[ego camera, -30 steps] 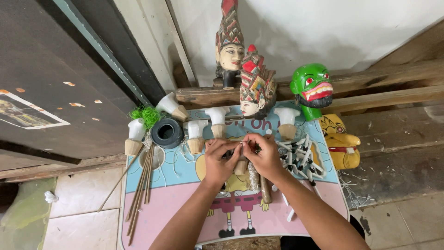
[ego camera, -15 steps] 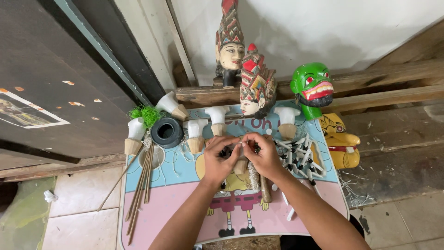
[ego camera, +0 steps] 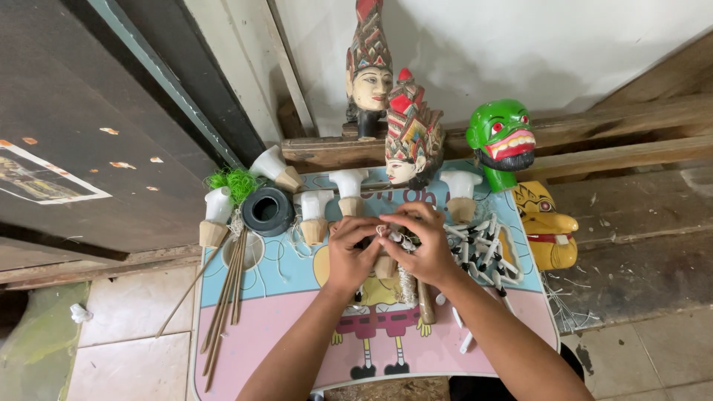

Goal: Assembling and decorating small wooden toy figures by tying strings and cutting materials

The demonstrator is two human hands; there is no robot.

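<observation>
Here both hands meet over the middle of the small table (ego camera: 245, 349), whose top is pink and blue with a cartoon figure printed on it. The left hand (ego camera: 351, 256) and the right hand (ego camera: 425, 245) each have a pinching grip clenched on one small white puppet part (ego camera: 397, 239) held between their fingertips, just above the table's centre. Under the hands a pale wooden piece (ego camera: 385, 267) lies on the table. Near the right edge sits a heap of small white pegs with dark tips (ego camera: 483, 249). Along the far edge stand white cone-shaped pieces (ego camera: 349, 189), with a black spool (ego camera: 267, 210) and a green tuft (ego camera: 236, 183) toward the far left corner. Thin wooden sticks (ego camera: 223, 297) lie along the left side. A carved crowned puppet head (ego camera: 412, 141) stands at the far edge, beside a green mask head (ego camera: 501, 141).
</observation>
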